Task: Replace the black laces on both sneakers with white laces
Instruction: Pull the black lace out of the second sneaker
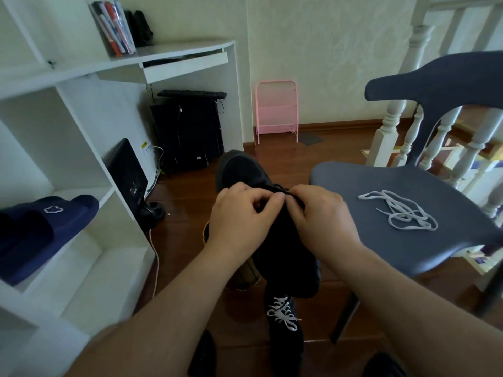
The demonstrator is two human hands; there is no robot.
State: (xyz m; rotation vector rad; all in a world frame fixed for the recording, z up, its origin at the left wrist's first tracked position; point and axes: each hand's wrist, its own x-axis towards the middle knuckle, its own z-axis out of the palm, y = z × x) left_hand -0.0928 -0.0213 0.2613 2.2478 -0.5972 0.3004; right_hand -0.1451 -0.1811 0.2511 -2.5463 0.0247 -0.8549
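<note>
- We hold a black sneaker (245, 170) up in the air, with its toe pointing away from us.
- Our left hand (239, 213) and our right hand (321, 216) meet on top of it, close together.
- The fingers of both hands are curled and pinch the black lace (283, 190) right where it crosses the shoe.
- The other sneaker (285, 330) sits on the floor below us and already has a white lace in it, so we think this is the second shoe.
- The spare white lace (400, 210) lies in a loose heap on the grey chair (381, 257), just to our right.
- To do this step well, we should pull one crossing loose at a time, starting from the top holes.
- We should tug gently, so the lace slides out and does not knot.
- One hand should keep the shoe steady while the other pulls.
- We cannot see the holes, since our hands hide them.
</note>
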